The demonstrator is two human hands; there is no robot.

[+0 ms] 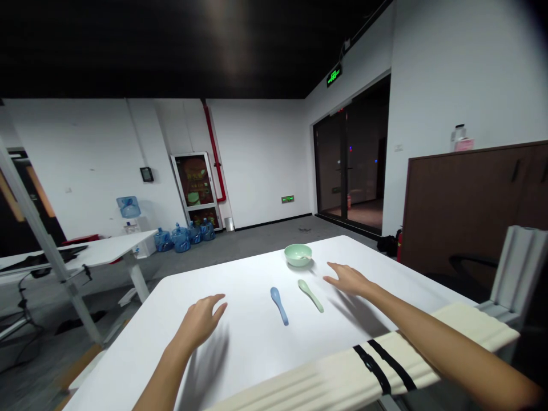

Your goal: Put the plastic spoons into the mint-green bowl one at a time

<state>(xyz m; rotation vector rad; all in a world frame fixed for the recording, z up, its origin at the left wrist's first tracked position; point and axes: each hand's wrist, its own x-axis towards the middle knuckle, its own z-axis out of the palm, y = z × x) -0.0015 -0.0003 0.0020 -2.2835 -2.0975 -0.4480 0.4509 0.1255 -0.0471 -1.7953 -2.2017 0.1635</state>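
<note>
A green bowl (pixel 298 256) stands upright near the far edge of the white table (pixel 248 354); something pale, perhaps a spoon, lies inside it. Nearer to me lie a blue spoon (pixel 279 306) and a pale green spoon (pixel 311 295), side by side and apart, handles toward me. Over the left part of the table is my left hand (pixel 200 321), thumb and fingers apart, holding nothing. My right hand (pixel 349 279) hovers to the right of the bowl and the green spoon, touching neither. Its fingers are stretched out and parted, with nothing in them.
A cream padded strip (pixel 325 385) with black bands runs along the table's near edge. At the right rise a grey metal profile (pixel 516 274) and a brown cabinet (pixel 462 211). Another white table (pixel 107 248) and several blue water bottles (pixel 180 237) are at the left.
</note>
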